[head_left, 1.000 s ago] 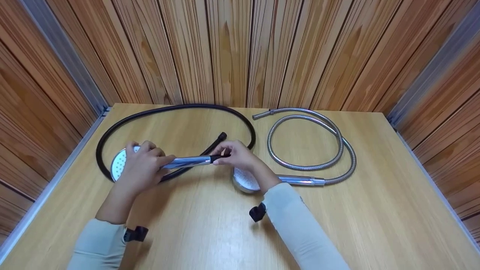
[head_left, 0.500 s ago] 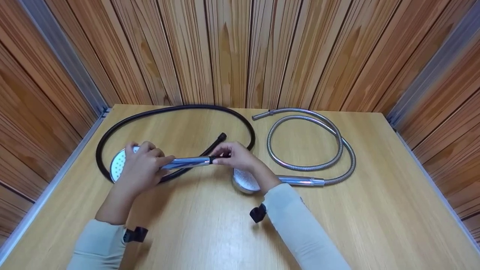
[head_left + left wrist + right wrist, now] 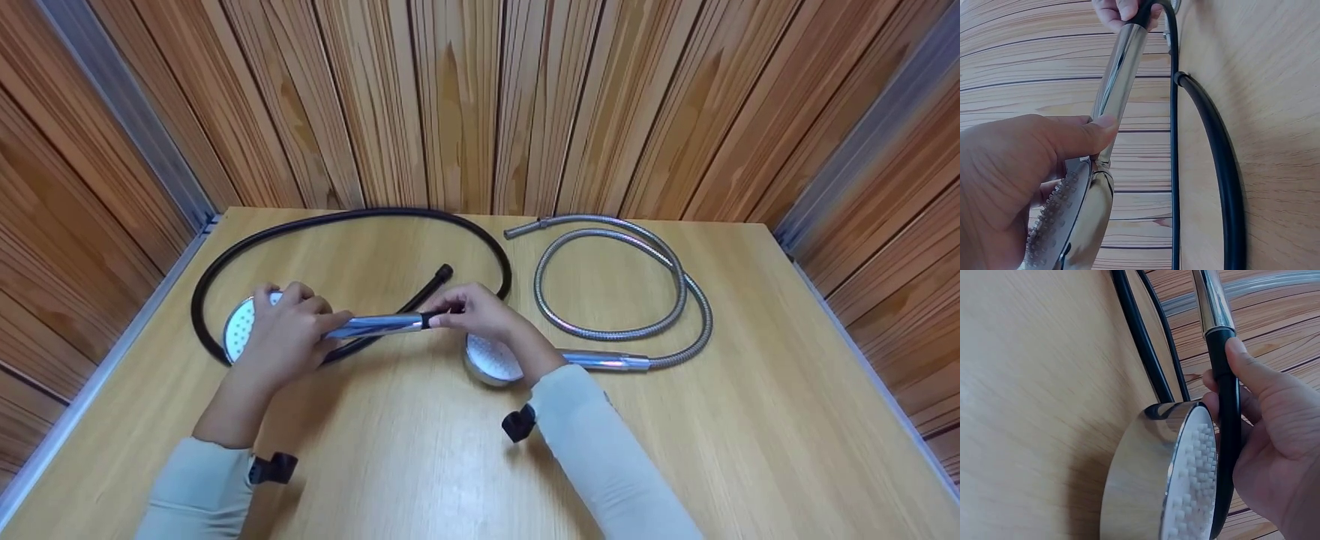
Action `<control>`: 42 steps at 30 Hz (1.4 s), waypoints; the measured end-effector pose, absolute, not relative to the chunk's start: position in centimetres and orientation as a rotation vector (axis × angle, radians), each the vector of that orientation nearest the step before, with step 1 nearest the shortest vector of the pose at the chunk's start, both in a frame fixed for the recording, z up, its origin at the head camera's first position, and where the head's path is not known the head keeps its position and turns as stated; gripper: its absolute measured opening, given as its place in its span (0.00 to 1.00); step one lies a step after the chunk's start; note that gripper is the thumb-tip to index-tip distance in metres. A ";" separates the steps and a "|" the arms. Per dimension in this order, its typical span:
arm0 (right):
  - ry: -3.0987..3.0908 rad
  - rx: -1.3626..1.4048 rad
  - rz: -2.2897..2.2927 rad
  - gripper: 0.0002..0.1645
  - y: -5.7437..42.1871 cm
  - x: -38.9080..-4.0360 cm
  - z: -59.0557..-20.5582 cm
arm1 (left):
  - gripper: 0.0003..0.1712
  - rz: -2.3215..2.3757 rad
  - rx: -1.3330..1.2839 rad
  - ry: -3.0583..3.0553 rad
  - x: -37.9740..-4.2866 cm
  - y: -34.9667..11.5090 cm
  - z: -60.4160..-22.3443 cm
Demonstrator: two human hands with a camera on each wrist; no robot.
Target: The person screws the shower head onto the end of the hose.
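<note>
A chrome shower head with a white nozzle face is held above the table, its handle pointing right. My left hand grips it where the head meets the handle, the thumb lying along the chrome in the left wrist view. At the handle's end, my right hand pinches the black hose's end fitting between thumb and fingers. In the right wrist view that fitting meets the chrome handle with no visible gap. The black hose loops behind on the table.
A second shower head lies under my right wrist, its handle joined to a coiled metal hose on the right. The black hose's free end lies behind my hands. Wood-plank walls enclose the table.
My right fingers shift slightly around the black fitting at the handle's end. The left hand and the shower head stay almost still, and both hoses keep their places.
</note>
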State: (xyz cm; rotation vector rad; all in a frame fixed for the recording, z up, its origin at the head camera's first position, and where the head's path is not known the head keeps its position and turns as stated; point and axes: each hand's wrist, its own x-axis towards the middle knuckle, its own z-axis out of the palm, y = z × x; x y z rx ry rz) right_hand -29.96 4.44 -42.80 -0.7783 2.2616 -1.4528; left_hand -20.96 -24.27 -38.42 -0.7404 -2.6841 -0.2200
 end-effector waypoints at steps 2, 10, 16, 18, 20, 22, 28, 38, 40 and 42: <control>2.258 -0.772 -1.432 0.11 4.4 -29.9 -42.8 | 0.18 -0.220 -0.741 -2.682 -20.9 -24.3 -38.5; 2.331 -0.843 -1.410 0.13 4.0 -29.8 -42.9 | 0.20 -0.191 -0.726 -2.682 -20.8 -24.5 -38.4; 2.334 -0.881 -1.421 0.11 3.8 -29.8 -42.9 | 0.20 -0.188 -0.729 -2.681 -20.8 -24.4 -38.2; 2.329 -0.881 -1.392 0.10 3.9 -29.9 -42.8 | 0.19 -0.181 -0.730 -2.682 -20.9 -24.4 -38.2; 2.318 -0.872 -1.357 0.10 4.0 -29.9 -42.7 | 0.19 -0.175 -0.730 -2.683 -20.9 -24.4 -38.3; 2.304 -0.871 -1.329 0.12 4.1 -30.0 -42.7 | 0.18 -0.177 -0.733 -2.687 -20.9 -24.4 -38.3; 2.263 -0.845 -1.313 0.13 4.3 -30.0 -42.5 | 0.19 -0.202 -0.735 -2.703 -20.9 -24.4 -38.5; 2.259 -0.760 -1.331 0.12 4.4 -29.9 -42.5 | 0.21 -0.175 -0.744 -2.667 -20.9 -24.2 -38.7; 2.262 -0.751 -1.337 0.12 4.3 -29.9 -42.5 | 0.21 -0.166 -0.743 -2.655 -20.9 -24.2 -38.8; 2.270 -0.750 -1.335 0.13 4.3 -29.9 -42.6 | 0.22 -0.168 -0.744 -2.637 -20.9 -24.2 -38.9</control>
